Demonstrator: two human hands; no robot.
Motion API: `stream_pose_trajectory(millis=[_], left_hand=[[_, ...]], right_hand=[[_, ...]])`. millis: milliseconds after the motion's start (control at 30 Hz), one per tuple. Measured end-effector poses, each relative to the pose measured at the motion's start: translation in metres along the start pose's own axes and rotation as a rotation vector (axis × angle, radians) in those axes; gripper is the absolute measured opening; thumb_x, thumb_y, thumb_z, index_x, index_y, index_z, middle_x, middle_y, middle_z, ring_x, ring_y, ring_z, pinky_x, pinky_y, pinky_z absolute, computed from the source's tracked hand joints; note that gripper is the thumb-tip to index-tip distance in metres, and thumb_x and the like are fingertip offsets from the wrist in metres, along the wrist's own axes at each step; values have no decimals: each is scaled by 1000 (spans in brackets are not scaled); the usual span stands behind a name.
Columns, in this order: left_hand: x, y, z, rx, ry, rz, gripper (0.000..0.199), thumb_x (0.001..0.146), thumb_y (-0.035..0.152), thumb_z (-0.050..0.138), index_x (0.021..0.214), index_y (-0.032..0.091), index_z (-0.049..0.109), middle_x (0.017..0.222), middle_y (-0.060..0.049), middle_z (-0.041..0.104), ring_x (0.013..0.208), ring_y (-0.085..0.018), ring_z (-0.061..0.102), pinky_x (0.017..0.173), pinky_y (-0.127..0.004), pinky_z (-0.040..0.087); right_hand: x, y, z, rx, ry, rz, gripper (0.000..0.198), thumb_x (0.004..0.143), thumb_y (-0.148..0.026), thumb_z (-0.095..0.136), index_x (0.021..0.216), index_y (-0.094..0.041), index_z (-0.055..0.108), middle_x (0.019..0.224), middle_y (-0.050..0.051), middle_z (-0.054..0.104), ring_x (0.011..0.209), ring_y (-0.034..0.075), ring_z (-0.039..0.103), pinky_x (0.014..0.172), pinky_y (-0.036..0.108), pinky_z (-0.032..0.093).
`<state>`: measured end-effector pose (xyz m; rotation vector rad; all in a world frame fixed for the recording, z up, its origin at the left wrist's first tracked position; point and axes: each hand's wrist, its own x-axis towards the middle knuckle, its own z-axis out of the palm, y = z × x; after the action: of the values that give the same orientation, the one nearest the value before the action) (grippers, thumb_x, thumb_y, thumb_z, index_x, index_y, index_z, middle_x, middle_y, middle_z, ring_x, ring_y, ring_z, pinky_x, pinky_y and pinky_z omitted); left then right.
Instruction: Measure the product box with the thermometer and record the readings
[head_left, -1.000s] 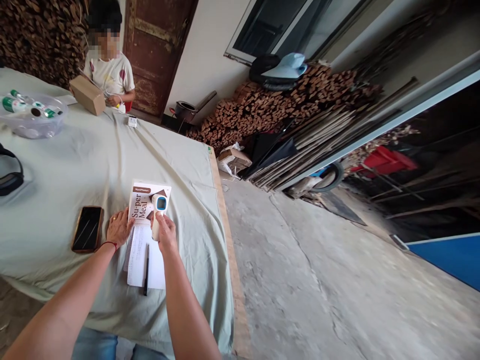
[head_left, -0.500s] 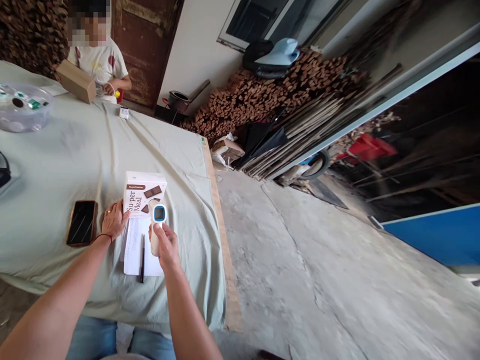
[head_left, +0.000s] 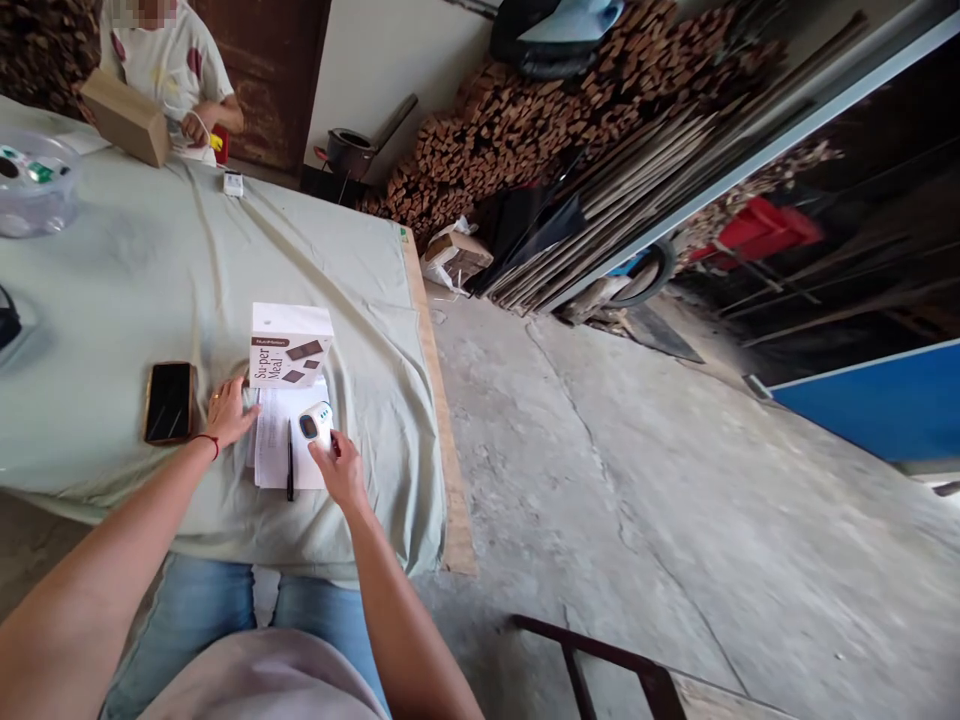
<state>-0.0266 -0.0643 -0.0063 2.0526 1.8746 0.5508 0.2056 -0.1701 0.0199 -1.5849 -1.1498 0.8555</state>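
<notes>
My right hand (head_left: 343, 468) is closed around a white infrared thermometer (head_left: 318, 424), tilted with its small screen up, over the lower right of some white papers (head_left: 274, 440). A black pen (head_left: 290, 455) lies lengthwise on the papers. Just behind them stands a white box (head_left: 290, 350) printed "Su-per Meal" with brown chocolate pieces. Beside the box's lower left corner, my left hand (head_left: 229, 412) rests on the cloth with fingers spread and its thumb toward the papers. Whether its fingertips touch the box I cannot tell. A dark-screened phone (head_left: 169, 402) lies left of that hand.
A green cloth (head_left: 142, 300) covers the table. A clear plastic tub (head_left: 52, 205) stands at the left, a cardboard box (head_left: 126, 118) and a small white box (head_left: 233, 184) at the back. Another person (head_left: 161, 75) is behind the table. A dark metal frame (head_left: 600, 655) stands at lower right.
The thermometer has tilted and dropped toward the papers in my right hand. My left hand has come slightly away from the box's front. The view has tipped downward.
</notes>
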Motion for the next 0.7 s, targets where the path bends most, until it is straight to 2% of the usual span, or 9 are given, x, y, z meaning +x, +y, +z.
stream_pose_trajectory(millis=[67,133,267,300,367,433,500,600,700], left_hand=[[-21,-2,0,13,-11,95,65,88,36,57,147,14,41,147,-18,52,141,-33,45,117,-51,38],[-44,-5,-1,29,-34,190,60,89,34,55,145,17,45,148,-16,51,142,-32,43,118,-50,36],[-77,-6,-4,81,-69,263,49,91,33,54,139,23,54,152,-12,47,143,-30,41,119,-49,35],[-82,-4,-4,89,-64,259,49,92,34,53,139,24,54,152,-11,47,144,-30,40,120,-49,35],[-88,-1,-5,105,-49,242,47,95,37,51,140,25,54,152,-10,48,144,-30,39,120,-50,34],[-91,3,-6,127,-47,232,47,97,40,49,141,24,54,151,-11,49,143,-30,40,120,-50,34],[-92,5,-6,148,-54,242,49,97,41,50,142,23,55,151,-12,49,143,-31,40,119,-50,34],[-93,7,-7,148,-50,267,51,94,41,54,142,24,55,151,-13,48,142,-31,40,119,-51,34],[-95,8,-6,120,-47,275,50,92,40,58,140,27,57,151,-13,46,142,-33,40,118,-53,34]], right_hand=[[8,20,-2,-215,62,-14,35,69,-39,80,97,-18,71,84,4,62,75,18,56,67,29,41],[13,32,-3,-385,51,-36,33,71,-33,79,100,-18,71,90,6,64,81,21,59,73,32,44],[12,34,3,-561,87,-221,38,74,-27,78,110,-19,69,112,14,66,103,29,60,88,40,46],[11,33,8,-556,78,-276,35,78,-26,76,111,-19,69,112,14,66,105,29,60,90,40,46],[6,30,22,-527,-17,-321,25,84,-26,70,108,-20,70,102,11,69,98,26,62,87,38,47],[2,29,37,-522,-133,-287,22,84,-25,69,105,-19,70,87,8,69,86,25,63,79,35,48],[0,29,48,-529,-189,-243,28,80,-21,71,108,-18,69,83,7,69,79,24,63,74,34,48],[-2,29,49,-444,-214,-258,38,78,-15,64,116,-19,67,86,6,70,80,23,63,76,33,49],[-5,29,37,-213,-236,-288,38,84,-18,52,118,-21,67,92,5,70,84,20,64,82,33,51]])
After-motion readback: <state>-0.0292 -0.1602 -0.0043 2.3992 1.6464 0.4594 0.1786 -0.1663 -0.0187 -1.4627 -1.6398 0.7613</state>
